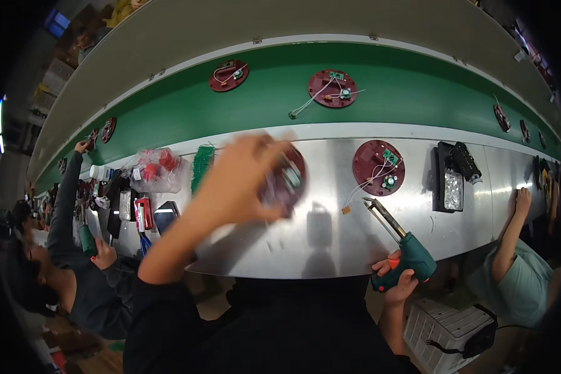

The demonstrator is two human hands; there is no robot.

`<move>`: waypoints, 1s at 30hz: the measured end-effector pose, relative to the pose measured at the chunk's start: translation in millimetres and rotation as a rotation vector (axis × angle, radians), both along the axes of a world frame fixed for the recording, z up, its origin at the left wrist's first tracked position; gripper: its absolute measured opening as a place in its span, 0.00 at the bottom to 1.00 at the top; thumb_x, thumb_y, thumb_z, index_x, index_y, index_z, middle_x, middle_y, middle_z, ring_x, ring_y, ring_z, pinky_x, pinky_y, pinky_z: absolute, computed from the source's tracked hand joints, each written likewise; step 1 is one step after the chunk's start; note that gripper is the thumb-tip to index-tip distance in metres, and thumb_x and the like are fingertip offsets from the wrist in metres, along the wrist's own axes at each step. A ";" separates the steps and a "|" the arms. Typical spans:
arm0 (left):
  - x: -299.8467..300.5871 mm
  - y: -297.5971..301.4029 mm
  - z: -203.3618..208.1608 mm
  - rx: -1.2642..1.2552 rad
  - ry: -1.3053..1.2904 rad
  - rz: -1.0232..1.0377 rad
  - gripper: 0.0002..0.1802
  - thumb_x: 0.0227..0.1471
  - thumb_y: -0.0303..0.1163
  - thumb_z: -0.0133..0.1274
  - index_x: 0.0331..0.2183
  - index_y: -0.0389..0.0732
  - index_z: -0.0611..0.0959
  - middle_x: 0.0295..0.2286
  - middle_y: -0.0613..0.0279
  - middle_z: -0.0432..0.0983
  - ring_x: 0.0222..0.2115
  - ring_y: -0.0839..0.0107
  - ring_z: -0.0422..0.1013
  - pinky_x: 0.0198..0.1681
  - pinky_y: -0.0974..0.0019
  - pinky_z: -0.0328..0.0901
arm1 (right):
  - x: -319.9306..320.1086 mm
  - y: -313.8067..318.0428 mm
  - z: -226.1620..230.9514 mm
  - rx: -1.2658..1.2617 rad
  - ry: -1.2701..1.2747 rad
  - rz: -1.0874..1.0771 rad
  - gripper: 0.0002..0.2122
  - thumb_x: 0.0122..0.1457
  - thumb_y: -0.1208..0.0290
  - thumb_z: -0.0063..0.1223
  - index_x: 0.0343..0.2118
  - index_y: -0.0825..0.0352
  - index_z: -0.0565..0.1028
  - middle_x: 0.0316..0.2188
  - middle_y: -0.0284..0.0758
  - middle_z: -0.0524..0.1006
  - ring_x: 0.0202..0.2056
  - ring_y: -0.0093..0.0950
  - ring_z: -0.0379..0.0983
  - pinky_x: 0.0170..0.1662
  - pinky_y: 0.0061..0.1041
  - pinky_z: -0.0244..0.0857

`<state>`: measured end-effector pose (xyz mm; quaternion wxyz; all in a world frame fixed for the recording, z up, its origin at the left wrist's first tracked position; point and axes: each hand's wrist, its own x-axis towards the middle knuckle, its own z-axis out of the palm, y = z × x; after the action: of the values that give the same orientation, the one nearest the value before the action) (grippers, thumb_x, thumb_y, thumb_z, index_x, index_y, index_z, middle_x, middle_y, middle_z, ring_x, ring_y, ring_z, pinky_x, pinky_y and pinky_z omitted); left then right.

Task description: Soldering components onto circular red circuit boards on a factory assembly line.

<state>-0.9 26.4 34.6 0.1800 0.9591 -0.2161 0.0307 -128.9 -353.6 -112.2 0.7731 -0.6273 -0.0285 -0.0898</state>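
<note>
Smeared by motion, my left hand point(240, 177) is over a dark red round disc point(298, 167) with a circuit board on it. Its thumb and fingers span the disc, but whether they grip it I cannot make out. My right hand point(400, 288) is wrapped round the handle of a green soldering gun point(419, 257), at the bench's front edge. The gun's metal tip points up and left, just below a second dark red disc point(363, 163). That disc lies flat, bearing a small green board, a round part and white wires that run to a tan connector point(346, 210).
Behind the metal bench point(249, 249) runs a green belt point(405, 93) with several more discs. Right stands a black holder point(441, 187); left lie green wires point(203, 163), a plastic bag point(159, 171) and a phone-like slab point(166, 216). Co-workers sit on both sides.
</note>
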 end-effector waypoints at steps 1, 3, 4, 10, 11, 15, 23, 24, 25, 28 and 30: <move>23.4 25.0 5.9 0.053 -0.108 0.078 0.60 0.30 0.46 0.76 0.66 0.50 0.70 0.51 0.41 0.72 0.52 0.41 0.69 0.58 0.45 0.65 | 0.2 0.8 0.6 0.003 -0.008 -0.003 0.33 0.72 0.43 0.46 0.53 0.79 0.67 0.44 0.42 0.73 0.26 0.28 0.75 0.35 0.38 0.78; 74.0 85.9 0.5 0.156 -0.025 0.352 0.59 0.33 0.51 0.74 0.67 0.51 0.68 0.52 0.41 0.73 0.52 0.41 0.70 0.57 0.44 0.65 | 2.3 1.0 -0.3 0.015 -0.022 -0.003 0.33 0.72 0.43 0.46 0.54 0.79 0.67 0.44 0.43 0.73 0.27 0.28 0.75 0.35 0.38 0.78; 96.9 110.5 -1.8 0.267 0.030 0.523 0.59 0.37 0.57 0.72 0.68 0.51 0.66 0.53 0.39 0.73 0.53 0.40 0.70 0.58 0.44 0.66 | 2.7 2.2 -1.4 0.031 -0.022 0.000 0.32 0.72 0.44 0.46 0.54 0.79 0.67 0.44 0.43 0.73 0.27 0.28 0.75 0.34 0.38 0.78; 214.1 172.2 -79.4 0.426 -0.118 0.688 0.72 0.44 0.83 0.56 0.75 0.52 0.49 0.71 0.32 0.48 0.72 0.35 0.45 0.69 0.29 0.43 | 4.4 2.6 -2.6 0.007 -0.036 0.009 0.34 0.72 0.43 0.45 0.56 0.79 0.66 0.44 0.44 0.73 0.26 0.29 0.76 0.33 0.39 0.79; 228.4 156.6 -86.4 0.469 -0.099 0.609 0.72 0.43 0.85 0.53 0.75 0.53 0.49 0.71 0.35 0.48 0.72 0.36 0.46 0.70 0.28 0.41 | 5.5 3.5 -0.7 0.002 -0.039 -0.001 0.34 0.72 0.43 0.45 0.56 0.79 0.66 0.44 0.44 0.73 0.26 0.29 0.76 0.33 0.39 0.79; 264.5 113.3 -90.8 0.363 0.155 0.596 0.67 0.43 0.83 0.56 0.74 0.58 0.57 0.71 0.37 0.50 0.71 0.36 0.50 0.69 0.27 0.44 | 4.4 9.9 8.4 0.023 -0.018 -0.051 0.34 0.72 0.43 0.46 0.56 0.79 0.66 0.42 0.44 0.73 0.25 0.29 0.75 0.32 0.39 0.79; 279.7 86.3 -71.5 0.261 0.146 0.581 0.61 0.36 0.74 0.69 0.67 0.55 0.73 0.64 0.41 0.66 0.65 0.39 0.63 0.64 0.41 0.63 | 1.1 9.1 7.0 0.062 -0.009 -0.065 0.33 0.72 0.42 0.45 0.53 0.79 0.67 0.42 0.44 0.73 0.25 0.29 0.75 0.32 0.40 0.79; 278.6 79.3 -70.6 0.285 0.097 0.615 0.61 0.35 0.75 0.69 0.66 0.55 0.74 0.62 0.42 0.69 0.64 0.40 0.65 0.64 0.44 0.64 | 0.5 9.1 7.5 0.065 -0.005 -0.075 0.33 0.72 0.42 0.45 0.52 0.79 0.67 0.42 0.44 0.73 0.25 0.29 0.75 0.32 0.40 0.79; 281.0 88.8 -75.2 0.288 0.091 0.624 0.61 0.35 0.75 0.69 0.66 0.55 0.74 0.62 0.42 0.69 0.64 0.40 0.65 0.64 0.44 0.64 | 2.4 9.4 8.6 0.074 -0.007 -0.071 0.33 0.72 0.42 0.45 0.51 0.79 0.68 0.42 0.43 0.73 0.25 0.29 0.75 0.32 0.39 0.79; 293.1 104.4 -88.4 0.313 0.184 0.700 0.58 0.34 0.75 0.69 0.63 0.54 0.78 0.58 0.44 0.74 0.62 0.42 0.67 0.64 0.46 0.65 | 7.2 11.3 15.4 0.081 -0.002 -0.031 0.33 0.72 0.42 0.45 0.49 0.80 0.68 0.40 0.43 0.73 0.25 0.29 0.75 0.31 0.39 0.79; 299.0 75.8 -84.1 0.273 0.175 0.598 0.55 0.35 0.74 0.69 0.60 0.52 0.81 0.56 0.43 0.76 0.59 0.44 0.71 0.62 0.47 0.66 | 7.3 11.0 11.6 0.085 -0.013 -0.057 0.33 0.72 0.41 0.45 0.49 0.80 0.68 0.40 0.43 0.74 0.25 0.29 0.75 0.31 0.38 0.79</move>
<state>298.1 102.3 -49.5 0.0510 0.9943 0.0889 -0.0296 -121.6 -342.6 -100.6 0.7959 -0.5940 -0.0118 -0.1167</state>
